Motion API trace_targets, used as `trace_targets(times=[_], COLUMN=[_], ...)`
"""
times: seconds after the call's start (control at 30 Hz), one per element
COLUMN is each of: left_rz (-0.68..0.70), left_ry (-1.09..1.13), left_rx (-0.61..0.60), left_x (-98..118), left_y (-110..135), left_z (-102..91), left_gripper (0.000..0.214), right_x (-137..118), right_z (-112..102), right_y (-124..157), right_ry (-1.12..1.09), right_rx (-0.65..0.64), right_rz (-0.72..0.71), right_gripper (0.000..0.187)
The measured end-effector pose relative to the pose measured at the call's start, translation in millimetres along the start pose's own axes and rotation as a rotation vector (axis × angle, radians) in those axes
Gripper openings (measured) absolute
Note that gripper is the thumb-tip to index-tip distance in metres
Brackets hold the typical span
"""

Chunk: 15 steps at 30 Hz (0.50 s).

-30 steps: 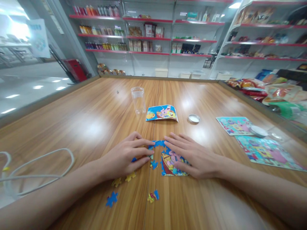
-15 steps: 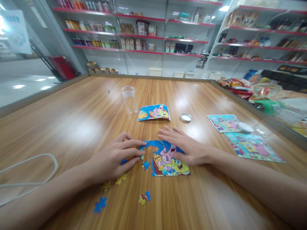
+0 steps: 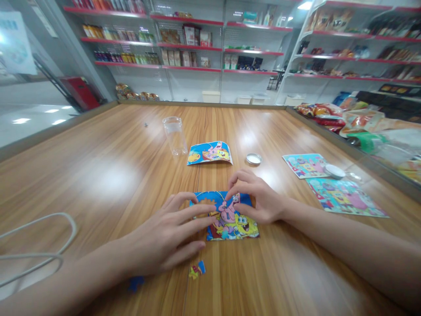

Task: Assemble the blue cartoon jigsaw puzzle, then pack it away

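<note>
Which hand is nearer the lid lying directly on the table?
Right. The right hand is just on the near side of the lid; the left hand is farther, nearer the camera and leftward, fingers over the puzzle's left part.

On the surface (image 3: 263,276), the puzzle (image 3: 243,226) lies between a picture card (image 3: 212,152) behind and loose pieces (image 3: 194,273) in front. A cup (image 3: 175,138) stands left of the card, a lid (image 3: 253,159) right of it. Two sheets (image 3: 345,195) lie farther right, a cable (image 3: 75,228) far left; shelves (image 3: 187,45) stand beyond.
</note>
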State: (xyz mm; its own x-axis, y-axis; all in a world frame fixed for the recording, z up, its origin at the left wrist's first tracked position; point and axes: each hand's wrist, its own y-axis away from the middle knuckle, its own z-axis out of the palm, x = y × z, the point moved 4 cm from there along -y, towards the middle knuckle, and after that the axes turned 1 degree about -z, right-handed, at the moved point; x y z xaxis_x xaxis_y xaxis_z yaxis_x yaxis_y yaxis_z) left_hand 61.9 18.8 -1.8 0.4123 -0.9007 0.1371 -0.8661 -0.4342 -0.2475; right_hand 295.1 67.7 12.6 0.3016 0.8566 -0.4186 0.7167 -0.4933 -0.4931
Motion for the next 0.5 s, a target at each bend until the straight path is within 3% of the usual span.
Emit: trace_targets(times=[0.23, 0.5], left_rz=[-0.103, -0.125], left_ry=[0.069, 0.084], left_rx=[0.105, 0.077], left_x=[-30, -27], left_y=[8, 9], left_z=[-5.5, -7.2], left_gripper=[0.041, 0.032], right_x=[-30, -31], right_z=[17, 19], right_y=[1, 0], right_ry=[0.138, 0.107], right_rx=[-0.218, -0.235], right_rz=[-0.14, -0.123], right_gripper=[0.025, 0.019])
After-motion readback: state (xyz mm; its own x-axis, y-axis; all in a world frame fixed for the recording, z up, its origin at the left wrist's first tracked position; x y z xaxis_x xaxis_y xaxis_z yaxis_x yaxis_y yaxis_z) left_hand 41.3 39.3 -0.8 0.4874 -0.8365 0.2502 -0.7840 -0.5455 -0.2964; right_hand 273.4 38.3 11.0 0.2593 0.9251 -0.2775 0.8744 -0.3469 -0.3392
